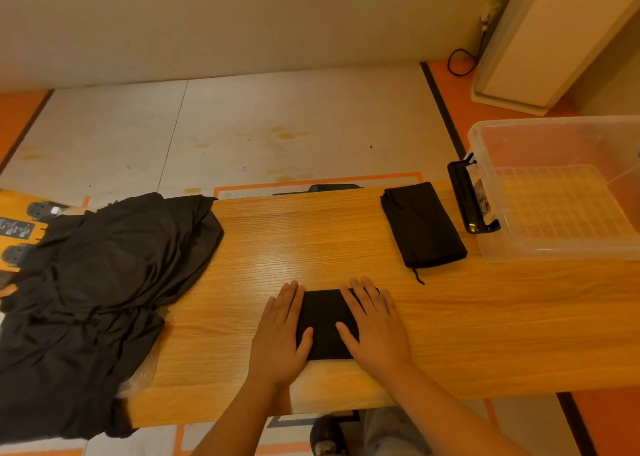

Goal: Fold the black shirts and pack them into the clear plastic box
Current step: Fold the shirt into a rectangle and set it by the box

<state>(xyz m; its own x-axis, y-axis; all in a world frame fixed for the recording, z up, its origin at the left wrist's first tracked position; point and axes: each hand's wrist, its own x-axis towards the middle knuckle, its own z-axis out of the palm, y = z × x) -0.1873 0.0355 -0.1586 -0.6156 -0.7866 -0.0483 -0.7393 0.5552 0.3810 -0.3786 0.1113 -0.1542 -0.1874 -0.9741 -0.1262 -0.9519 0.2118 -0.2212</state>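
Shirt [323,320], folded small, beneath flat, straight-fingered left hand [277,337] and right hand [374,331].

The only view comes from a wide-angle camera worn on the person's head, facing forward and steeply down across the wooden counter [311,240]. It sits close. Both forearms enter from the bottom edge, and the left hand [280,334] and right hand [374,331] fill the lower middle. Beyond the fingers [360,292] the view takes in the counter's far edge, the floor [277,126] and the base of the wall [242,22]. Left of the fingers the frame crops the pile of black shirts [93,282]. Right of and beyond them it crops the clear plastic box [554,251]. Behind the fingers, under the counter's near edge, a trouser leg [391,431] shows.
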